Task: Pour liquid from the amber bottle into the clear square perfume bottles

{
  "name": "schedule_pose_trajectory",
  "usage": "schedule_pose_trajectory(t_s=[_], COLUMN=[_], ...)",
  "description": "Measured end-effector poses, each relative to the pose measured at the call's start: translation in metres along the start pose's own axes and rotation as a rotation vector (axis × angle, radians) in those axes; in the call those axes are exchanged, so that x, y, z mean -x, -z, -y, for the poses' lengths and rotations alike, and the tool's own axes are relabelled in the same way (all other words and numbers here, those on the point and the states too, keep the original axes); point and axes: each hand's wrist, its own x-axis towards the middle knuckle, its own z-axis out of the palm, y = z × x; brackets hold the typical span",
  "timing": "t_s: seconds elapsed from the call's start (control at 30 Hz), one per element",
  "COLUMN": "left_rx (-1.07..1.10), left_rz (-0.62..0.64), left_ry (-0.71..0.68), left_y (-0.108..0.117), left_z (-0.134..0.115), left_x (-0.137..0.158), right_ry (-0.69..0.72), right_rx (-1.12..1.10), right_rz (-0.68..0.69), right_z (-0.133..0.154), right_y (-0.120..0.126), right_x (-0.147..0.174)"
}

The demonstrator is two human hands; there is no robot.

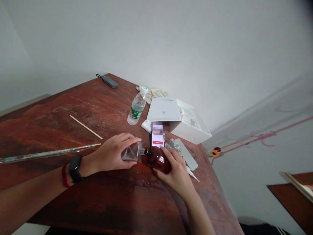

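Observation:
My left hand [119, 151] grips a small clear glass bottle [131, 152] tipped on its side, its neck pointing right. My right hand [174, 163] is wrapped round a dark red-brown bottle [158, 159], also tilted, with its mouth pointing left. The two openings meet or nearly meet; whether they touch I cannot tell. Below them a small puddle of liquid [143, 183] glistens on the wooden table [110, 192]. Just behind the brown bottle lies a phone [157, 138] with a lit screen.
A labelled water bottle [137, 109] stands behind my hands, near a white box [163, 109] and a cloth [156, 94]. To the left lie a chopstick [85, 126] and a wrapped stick [51, 153]. A grey device [110, 81] is at the far corner; a white-tipped dropper [193, 174] lies right.

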Motion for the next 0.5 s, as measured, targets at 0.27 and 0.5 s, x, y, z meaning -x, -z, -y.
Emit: schedule_pose_trajectory(t_s=[0.27,0.5], left_rx=[-0.012,-0.016], left_rz=[0.005,0.017], left_ry=[0.011,0.016], left_y=[-0.0017,-0.0034], left_z=[-0.0001,0.0005], left_x=[0.0006,0.0001], right_ry=[-0.006,0.000], right_rx=[0.006,0.041], right_rz=[0.016,0.036], right_z=[-0.0026,-0.0029], right_y=[-0.0011,0.0007], right_x=[0.0006,-0.0003])
